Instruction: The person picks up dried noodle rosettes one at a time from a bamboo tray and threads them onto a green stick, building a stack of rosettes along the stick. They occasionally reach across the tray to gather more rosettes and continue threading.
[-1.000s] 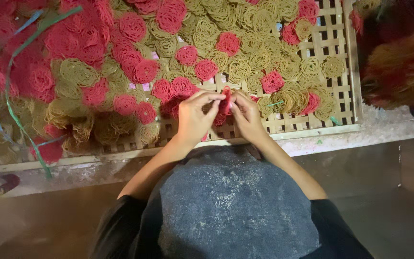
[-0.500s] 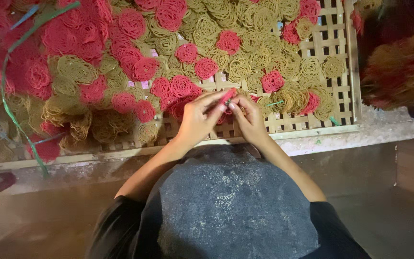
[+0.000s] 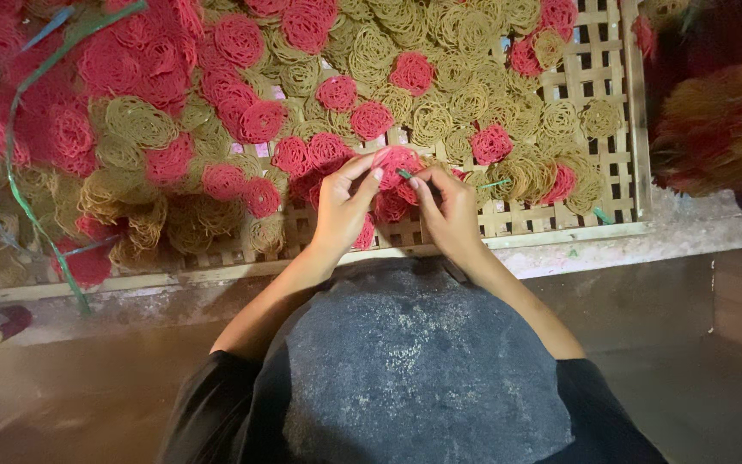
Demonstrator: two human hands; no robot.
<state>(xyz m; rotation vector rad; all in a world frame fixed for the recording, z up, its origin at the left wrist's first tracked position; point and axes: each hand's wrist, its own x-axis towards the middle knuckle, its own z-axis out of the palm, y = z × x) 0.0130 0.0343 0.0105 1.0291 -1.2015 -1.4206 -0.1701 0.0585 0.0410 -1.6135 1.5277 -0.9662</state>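
Since half a second ago both hands have lifted slightly toward frame centre, the red noodle coil (image 3: 395,161) now raised between them. Left hand (image 3: 343,206) fingers pinch the coil's left edge; right hand (image 3: 450,210) fingers pinch a thin green strip (image 3: 407,175) against the coil's lower right side, both grasping, not released. Beneath lies a slatted bamboo tray (image 3: 599,82) covered with red and tan coils, green plastic ties (image 3: 23,129) trailing at left, a heap of loose strands (image 3: 714,103) at upper right.
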